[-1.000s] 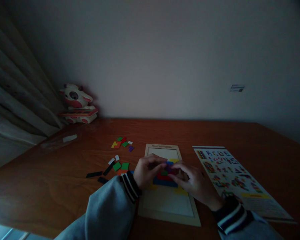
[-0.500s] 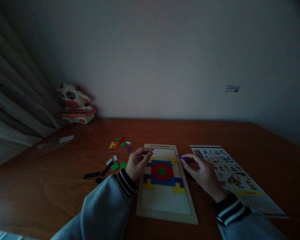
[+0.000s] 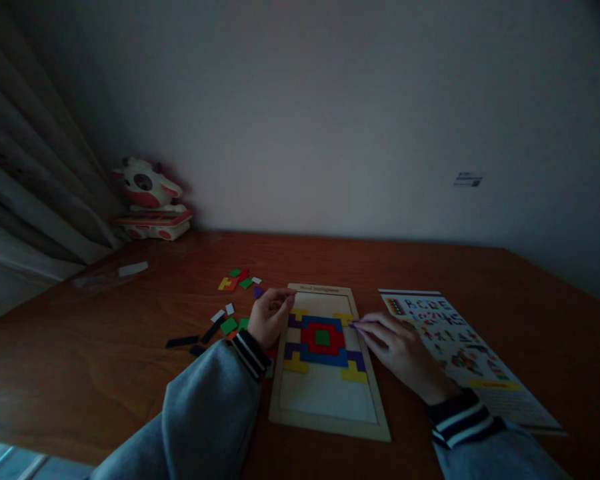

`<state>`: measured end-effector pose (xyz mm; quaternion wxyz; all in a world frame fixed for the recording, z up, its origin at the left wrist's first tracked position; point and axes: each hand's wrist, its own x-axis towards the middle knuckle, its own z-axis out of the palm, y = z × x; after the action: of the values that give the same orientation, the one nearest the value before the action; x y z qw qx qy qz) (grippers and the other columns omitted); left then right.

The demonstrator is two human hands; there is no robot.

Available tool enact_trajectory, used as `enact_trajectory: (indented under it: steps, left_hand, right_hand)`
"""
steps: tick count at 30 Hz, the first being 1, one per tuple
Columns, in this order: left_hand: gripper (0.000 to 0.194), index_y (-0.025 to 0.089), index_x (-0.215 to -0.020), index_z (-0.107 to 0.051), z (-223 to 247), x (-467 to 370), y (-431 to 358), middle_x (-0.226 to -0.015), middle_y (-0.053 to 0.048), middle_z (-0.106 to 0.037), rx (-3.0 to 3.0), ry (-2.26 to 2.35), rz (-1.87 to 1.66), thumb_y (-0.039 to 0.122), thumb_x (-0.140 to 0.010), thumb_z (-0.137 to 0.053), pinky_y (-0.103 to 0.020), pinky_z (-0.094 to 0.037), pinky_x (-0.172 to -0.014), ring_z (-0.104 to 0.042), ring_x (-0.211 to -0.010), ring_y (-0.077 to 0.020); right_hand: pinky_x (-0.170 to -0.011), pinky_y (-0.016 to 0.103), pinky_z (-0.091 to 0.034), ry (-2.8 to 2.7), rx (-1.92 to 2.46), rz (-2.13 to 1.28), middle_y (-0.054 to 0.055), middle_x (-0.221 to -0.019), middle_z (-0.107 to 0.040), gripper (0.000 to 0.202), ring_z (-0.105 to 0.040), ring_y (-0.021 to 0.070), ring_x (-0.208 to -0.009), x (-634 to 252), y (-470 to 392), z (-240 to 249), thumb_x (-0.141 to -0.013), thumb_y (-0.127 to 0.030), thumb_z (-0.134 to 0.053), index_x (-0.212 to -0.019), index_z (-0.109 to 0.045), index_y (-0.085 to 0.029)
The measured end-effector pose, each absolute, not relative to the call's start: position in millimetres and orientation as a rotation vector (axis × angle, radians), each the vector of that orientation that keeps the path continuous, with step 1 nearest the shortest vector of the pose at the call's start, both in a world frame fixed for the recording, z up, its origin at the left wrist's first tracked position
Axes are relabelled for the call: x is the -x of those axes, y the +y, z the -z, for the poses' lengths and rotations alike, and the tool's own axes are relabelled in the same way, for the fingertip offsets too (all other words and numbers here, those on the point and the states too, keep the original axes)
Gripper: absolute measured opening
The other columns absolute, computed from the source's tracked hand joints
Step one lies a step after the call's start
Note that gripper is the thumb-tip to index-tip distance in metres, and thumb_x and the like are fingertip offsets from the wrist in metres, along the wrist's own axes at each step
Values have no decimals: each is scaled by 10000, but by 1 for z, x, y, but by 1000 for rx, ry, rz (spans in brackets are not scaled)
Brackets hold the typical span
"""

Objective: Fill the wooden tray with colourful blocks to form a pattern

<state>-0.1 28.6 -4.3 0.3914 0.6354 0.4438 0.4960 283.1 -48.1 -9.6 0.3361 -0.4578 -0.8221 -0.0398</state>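
Resting on the wooden puzzle tray's left edge, your left hand was loosely curled, holding nothing; your right hand pinched a small purple piece at the tray's right edge.

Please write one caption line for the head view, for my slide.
Left hand rests on the puzzle tray edge; right hand brings a purple piece to the coloured pattern.

The scene is viewed by one head-worn camera, aimed forward and down toward twelve o'clock, close above the table and facing the wall.
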Motion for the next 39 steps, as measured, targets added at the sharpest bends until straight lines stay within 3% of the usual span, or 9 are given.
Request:
enact_trajectory:
  steps: [17, 21, 30, 33, 36, 39]
  left_hand:
    - [227, 168, -936, -727, 2, -1, 25, -911, -73, -656, -1901, 1158, -1265, 334, -866, -589, -236, -512, -645, -619, -750, -150]
    - [204, 177, -958, -717, 3, -1, 24, -952, -71, -669, -1963, 1149, -1220, 305, -875, -581, -245, -514, -663, -610, -736, -147]
    - [191, 184, -971, -705, 3, -2, 21, -990, -79, -678, -2035, 1148, -1196, 278, -897, -555, -283, -530, -746, -644, -835, -182]
    - [200, 194, -1003, -697, -2, 3, 25, -1022, -88, -685, -2212, 1206, -1178, 254, -912, -529, -328, -528, -846, -646, -917, -210]
    - [216, 196, -1017, -708, -12, 21, 34, -1092, -110, -688, -2457, 1357, -1033, 218, -897, -530, -423, -462, -982, -611, -1030, -268]
    - [226, 184, -961, -726, -24, 55, 38, -1046, -125, -707, -2575, 1505, -794, 180, -875, -516, -425, -486, -938, -637, -975, -274]
  right_hand:
    - [-923, 412, -569, -2253, 1194, 48, 24, -1113, -755, 240, -695, 202, -1029, -277, -47, 9, -950, -241, -554, -1108, -733, -271]
    - [-977, 423, -549, -2192, 1218, -51, 42, -1209, -714, 290, -655, 205, -1120, -276, -46, 11, -958, -258, -537, -1214, -674, -264]
    - [-1005, 446, -527, -2096, 1251, -210, 61, -1223, -697, 297, -634, 219, -1157, -273, -41, 15, -961, -278, -522, -1230, -648, -263]
    - [-981, 423, -535, -2039, 1293, -201, 61, -1196, -704, 286, -650, 219, -1123, -277, -43, 16, -964, -301, -515, -1216, -645, -261]
    - [-948, 414, -545, -1967, 1333, -166, 58, -1171, -707, 274, -663, 225, -1089, -281, -42, 19, -956, -331, -529, -1200, -632, -262]
    - [-933, 410, -547, -1928, 1345, -141, 56, -1165, -700, 254, -663, 224, -1075, -284, -40, 21, -962, -333, -517, -1185, -616, -266]
